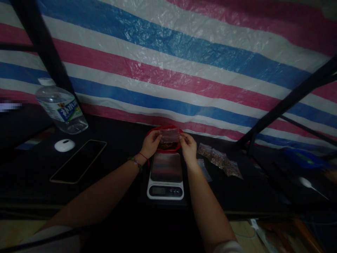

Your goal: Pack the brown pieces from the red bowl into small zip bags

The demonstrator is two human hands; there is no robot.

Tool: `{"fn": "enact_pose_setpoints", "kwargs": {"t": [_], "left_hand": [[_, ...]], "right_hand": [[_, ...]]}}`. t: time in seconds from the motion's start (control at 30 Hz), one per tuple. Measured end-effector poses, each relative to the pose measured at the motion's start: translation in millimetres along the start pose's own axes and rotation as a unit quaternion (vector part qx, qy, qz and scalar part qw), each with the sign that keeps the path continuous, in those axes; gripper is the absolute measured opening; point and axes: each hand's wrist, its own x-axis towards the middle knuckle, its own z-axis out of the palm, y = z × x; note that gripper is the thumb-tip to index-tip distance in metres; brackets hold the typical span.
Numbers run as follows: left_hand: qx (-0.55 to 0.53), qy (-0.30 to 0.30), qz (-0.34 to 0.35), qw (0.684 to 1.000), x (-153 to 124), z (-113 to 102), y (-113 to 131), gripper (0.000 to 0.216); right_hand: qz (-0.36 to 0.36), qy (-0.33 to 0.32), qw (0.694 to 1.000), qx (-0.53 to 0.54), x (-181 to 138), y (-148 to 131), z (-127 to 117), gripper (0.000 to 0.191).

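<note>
Small clear bag (169,134) held up at the red container (172,150), just beyond the scale (166,166). Our left hand (152,142) pinches its left edge, our right hand (188,146) its right; both grips are narrow, fingertips only. Brown bits show below the film; whether they lie inside the bag or behind it, we cannot tell. We judge the step in hand to be handling the bag's upper edge. From this pose, a move would call for even tension at both sides and a level bag, lest bits spill.

Further out: the scale's display is too dim to read. Right of our right hand, filled bags (217,158) overlap on the surface (116,136), a flat bag (204,170) nearer us. To our left, phone (79,161), white oval object (64,145) and bottle (61,109).
</note>
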Motion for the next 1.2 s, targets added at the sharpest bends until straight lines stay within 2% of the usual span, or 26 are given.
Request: {"fn": "enact_pose_setpoints", "kwargs": {"t": [0.1, 0.2, 0.33, 0.47, 0.53, 0.6, 0.67, 0.73, 0.8, 0.87, 1.03, 1.13, 1.2], "left_hand": [[-0.002, -0.017, 0.009, 1.0, -1, 1, 1, 0.026], [0.025, -0.03, 0.026, 0.999, -3, 2, 4, 0.027], [0.067, -0.055, 0.045, 0.995, -6, 0, 12, 0.03], [0.148, -0.077, 0.087, 0.982, -7, -3, 18, 0.03], [0.171, -0.088, 0.098, 0.976, -8, -4, 18, 0.03], [0.183, -0.095, 0.105, 0.973, -8, -4, 17, 0.03], [0.189, -0.095, 0.113, 0.971, -8, -4, 16, 0.03], [0.196, -0.094, 0.117, 0.969, -8, -3, 14, 0.029], [0.203, -0.091, 0.117, 0.968, -7, -4, 13, 0.029], [0.206, -0.087, 0.113, 0.968, -6, -5, 13, 0.029], [0.211, -0.083, 0.112, 0.968, -5, -6, 9, 0.029], [0.221, -0.085, 0.116, 0.965, -6, -5, 7, 0.028], [0.224, -0.086, 0.118, 0.964, -6, -5, 6, 0.028]], "right_hand": [[0.021, -0.022, 0.999, 0.026, 0, 1, 0, 0.028], [0.025, -0.021, 0.999, 0.009, 0, -2, -2, 0.026], [0.045, 0.003, 0.999, -0.01, 4, -21, -17, 0.028], [0.017, 0.078, 0.997, 0.008, -1, -44, -57, 0.027], [-0.017, 0.081, 0.996, -0.017, -14, -46, -86, 0.024], [-0.047, 0.063, 0.993, -0.09, -35, -40, -118, 0.018], [-0.053, 0.015, 0.978, -0.201, -60, -26, -148, 0.013], [-0.054, -0.108, 0.944, -0.308, -84, -12, -170, 0.013], [-0.055, -0.225, 0.902, -0.363, -102, -3, -184, 0.023], [-0.058, -0.271, 0.874, -0.4, -111, 1, -188, 0.031], [-0.072, -0.229, 0.858, -0.454, -96, -1, -169, 0.047], [-0.044, -0.238, 0.841, -0.484, -84, 6, -151, 0.061], [-0.012, -0.274, 0.818, -0.506, -82, 13, -143, 0.066]]}}
